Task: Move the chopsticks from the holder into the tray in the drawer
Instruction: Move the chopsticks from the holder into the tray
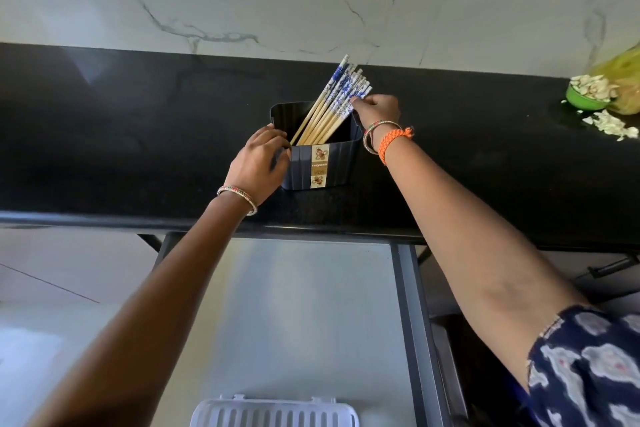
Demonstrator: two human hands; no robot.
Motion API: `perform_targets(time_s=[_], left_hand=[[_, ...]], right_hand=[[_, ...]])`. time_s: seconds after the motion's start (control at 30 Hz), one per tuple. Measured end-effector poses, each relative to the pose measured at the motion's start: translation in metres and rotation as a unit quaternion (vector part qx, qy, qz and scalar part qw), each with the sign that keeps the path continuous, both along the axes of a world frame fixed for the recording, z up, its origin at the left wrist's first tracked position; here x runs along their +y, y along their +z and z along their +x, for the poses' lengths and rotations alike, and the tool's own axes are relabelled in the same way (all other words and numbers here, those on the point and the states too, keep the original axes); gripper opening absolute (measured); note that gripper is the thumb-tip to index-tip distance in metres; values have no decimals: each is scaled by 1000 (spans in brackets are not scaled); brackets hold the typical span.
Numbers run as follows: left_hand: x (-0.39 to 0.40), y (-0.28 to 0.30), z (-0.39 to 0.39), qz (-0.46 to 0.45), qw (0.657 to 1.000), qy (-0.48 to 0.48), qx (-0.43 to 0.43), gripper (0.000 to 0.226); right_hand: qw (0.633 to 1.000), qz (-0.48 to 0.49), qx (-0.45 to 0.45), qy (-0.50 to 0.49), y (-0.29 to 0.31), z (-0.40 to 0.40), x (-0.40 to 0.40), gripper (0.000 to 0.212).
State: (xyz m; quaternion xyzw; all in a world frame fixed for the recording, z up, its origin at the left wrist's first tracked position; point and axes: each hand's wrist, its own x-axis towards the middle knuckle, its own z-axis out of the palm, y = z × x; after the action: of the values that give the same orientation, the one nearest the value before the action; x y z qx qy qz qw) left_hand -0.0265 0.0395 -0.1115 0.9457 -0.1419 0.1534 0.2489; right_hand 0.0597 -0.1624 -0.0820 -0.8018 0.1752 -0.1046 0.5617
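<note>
We steady the dark holder with our left hand, fingers curled around it, while our right hand grips the blue-patterned chopsticks.

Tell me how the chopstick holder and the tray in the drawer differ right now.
The holder is dark, the tray white. The holder stands on the black counter, the tray lies lower down in the open drawer. The holder has the chopsticks leaning in it, steadied by the left hand while the right hand touches them; no chopsticks show on the tray's visible part. Both look ribbed.

Soft daylight — wide-angle edge distortion
</note>
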Motion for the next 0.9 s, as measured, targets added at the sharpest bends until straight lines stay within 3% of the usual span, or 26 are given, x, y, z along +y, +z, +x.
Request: perform_targets(time_s=[0.1, 0.17, 0.33, 0.5, 0.67, 0.73, 0.83, 0.9], left_hand=[[0, -3, 1, -7, 1000, 5, 9, 27], [-1, -2, 0, -33, 999, 11, 20, 28], [2, 5, -18, -108, 994, 26, 6, 34], [0, 5, -70, -255, 965, 52, 14, 39], [5, -38, -141, -445, 876, 122, 142, 27], [14, -62, -172, -477, 835, 120, 245, 24], [29, -87, -217, -517, 741, 97, 417, 37], [40, -100, -246, -527, 696, 82, 480, 42]], right_hand=[[999, 43, -2, -20, 3, 0, 0, 21], [991, 127, -9, -39, 9, -4, -4, 18], [957, 268, -67, -87, 41, -32, -18, 24], [882, 415, -116, -190, 56, -112, -41, 19], [822, 524, -76, -208, -8, -210, -28, 17], [801, 554, -45, -220, -50, -248, -13, 16], [810, 543, 33, -220, -112, -305, 17, 15], [790, 564, 83, -226, -143, -342, 36, 19]])
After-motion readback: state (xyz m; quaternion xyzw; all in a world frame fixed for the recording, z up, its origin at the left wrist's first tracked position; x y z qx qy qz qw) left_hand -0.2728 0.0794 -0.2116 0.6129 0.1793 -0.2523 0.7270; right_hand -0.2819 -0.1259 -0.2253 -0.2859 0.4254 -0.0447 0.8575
